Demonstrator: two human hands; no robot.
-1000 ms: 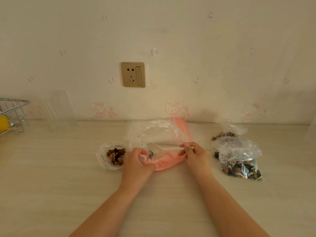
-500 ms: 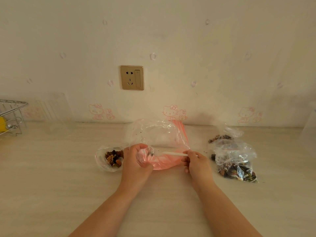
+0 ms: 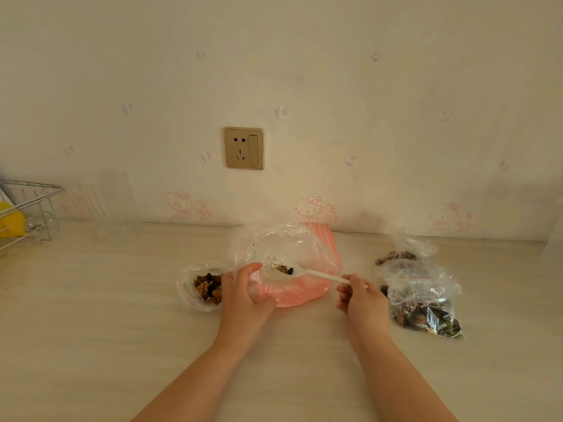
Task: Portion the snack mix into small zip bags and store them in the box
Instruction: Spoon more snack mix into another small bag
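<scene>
My left hand (image 3: 243, 295) covers the near left edge of the big clear bag (image 3: 283, 263), so I cannot see how much of its rim I have gathered; my fingers (image 3: 257, 296) are curled tight on the plastic, holding its mouth open. The spoon's handle end disappears inside my right hand (image 3: 361, 295), whose fingers are pinched together round it. A clear box (image 3: 112, 202), far to the left of the bag against the wall, is so transparent that only faint ribs and edges show. Farther left of the bag, a wire rack (image 3: 27, 208) with something yellow in it is cut off by the frame.

The tabletop (image 3: 91, 315) is pale wood grain, and it meets cream wallpaper printed with pink cartoon cats. A gold wall socket (image 3: 244, 148) sits above the bag.

The white plastic spoon (image 3: 300, 272) lies nearly level, its long axis running left to right, bowl pointing left inside the bag with a small heap of snack mix (image 3: 283, 267) on it. The bag stands on the tabletop between my hands, its lower part tinted pink. Just left of the bag lies a small zip bag (image 3: 202, 287) of nuts and dried fruit; to its right, past my right hand, two more filled bags (image 3: 423, 295) lie crumpled.
</scene>
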